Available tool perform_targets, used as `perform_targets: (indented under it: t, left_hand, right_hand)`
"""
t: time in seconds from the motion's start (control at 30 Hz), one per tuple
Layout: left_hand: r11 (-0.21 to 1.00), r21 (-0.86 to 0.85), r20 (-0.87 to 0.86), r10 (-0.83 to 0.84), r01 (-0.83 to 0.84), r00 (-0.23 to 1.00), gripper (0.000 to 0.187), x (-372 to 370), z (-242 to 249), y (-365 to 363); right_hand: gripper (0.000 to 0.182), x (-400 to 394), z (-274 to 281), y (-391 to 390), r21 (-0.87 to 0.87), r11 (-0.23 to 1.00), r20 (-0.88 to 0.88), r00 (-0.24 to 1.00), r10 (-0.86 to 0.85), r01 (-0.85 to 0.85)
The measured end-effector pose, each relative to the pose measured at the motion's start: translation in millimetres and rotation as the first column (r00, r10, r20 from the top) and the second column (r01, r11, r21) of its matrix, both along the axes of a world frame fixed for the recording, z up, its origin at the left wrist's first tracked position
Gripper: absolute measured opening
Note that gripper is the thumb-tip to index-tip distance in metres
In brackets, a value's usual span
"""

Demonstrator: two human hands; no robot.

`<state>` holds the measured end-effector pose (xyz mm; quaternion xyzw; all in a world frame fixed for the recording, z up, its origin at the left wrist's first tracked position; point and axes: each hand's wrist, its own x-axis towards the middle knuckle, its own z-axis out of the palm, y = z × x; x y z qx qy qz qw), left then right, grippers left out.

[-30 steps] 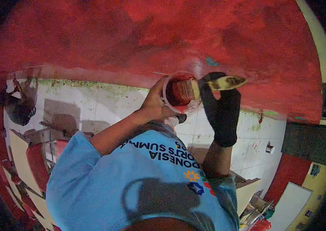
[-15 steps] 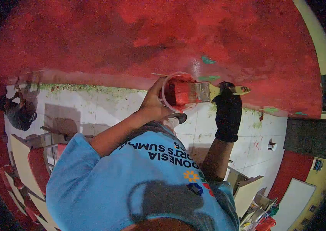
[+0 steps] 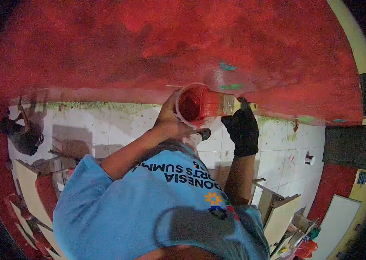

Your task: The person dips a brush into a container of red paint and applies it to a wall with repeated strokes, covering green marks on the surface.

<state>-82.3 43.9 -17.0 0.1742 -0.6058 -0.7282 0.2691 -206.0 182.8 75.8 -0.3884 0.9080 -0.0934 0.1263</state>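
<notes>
My left hand [image 3: 168, 118] is wrapped round a clear plastic cup [image 3: 188, 104] with red paint inside. My right hand [image 3: 242, 125], in a black glove, grips the handle of a wide flat brush [image 3: 227, 104]. The brush lies sideways, its red-coated bristles beside the cup's right side; whether they are inside or just behind the rim I cannot tell. Beyond both hands stands a wall [image 3: 105, 47] covered in uneven red paint, with small green patches near the brush.
A person [image 3: 23, 136] crouches by the wall at the far left. White floor tiles [image 3: 141, 123] carry green and red specks. Chairs with desk boards [image 3: 35, 182] are at the lower left, others at the lower right. A small white cup [image 3: 309, 159] lies on the floor at right.
The brush and my gloved right hand have shifted a little left and downward. The bristles, formerly over the cup's opening, are now at its right side, showing more of the inside.
</notes>
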Motion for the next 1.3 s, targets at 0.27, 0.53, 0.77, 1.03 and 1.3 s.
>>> perform_targets:
  t: [0.27, 0.53, 0.77, 1.03, 1.3]
  left_hand:
    - [1.0, 0.008, 0.085, 0.003, -0.004, 0.996, 0.093, 14.1, -5.7, -13.6]
    - [0.935, -0.347, 0.148, 0.13, -0.072, 0.98, 0.085, 23.9, 15.2, -21.9]
    - [0.893, -0.414, 0.119, 0.243, -0.174, 0.963, 0.079, 27.1, 35.7, -20.5]
    - [0.931, -0.347, 0.331, 0.232, -0.11, 0.915, 0.069, 30.6, 19.3, -37.1]
    - [0.962, -0.262, 0.354, 0.171, -0.078, 0.92, 0.051, 5.4, 52.4, -21.5]
  right_hand:
    - [0.011, -34.8, -75.0, 13.6, -0.852, 0.421, 0.286, 0.951, -0.12, 0.31]
    - [0.018, -55.8, -124.4, -29.0, -0.92, 0.323, 0.225, 0.974, -0.034, 0.223]
    - [0.017, -67.4, -143.2, -32.5, -0.864, -0.06, 0.469, 0.757, -0.456, 0.499]
    - [0.013, -21.2, -197.8, -82.6, -0.911, 0.155, 0.353, 0.916, -0.19, 0.383]
    - [0.017, -12.7, -189.1, -83.2, -0.901, 0.191, 0.348, 0.912, -0.217, 0.39]
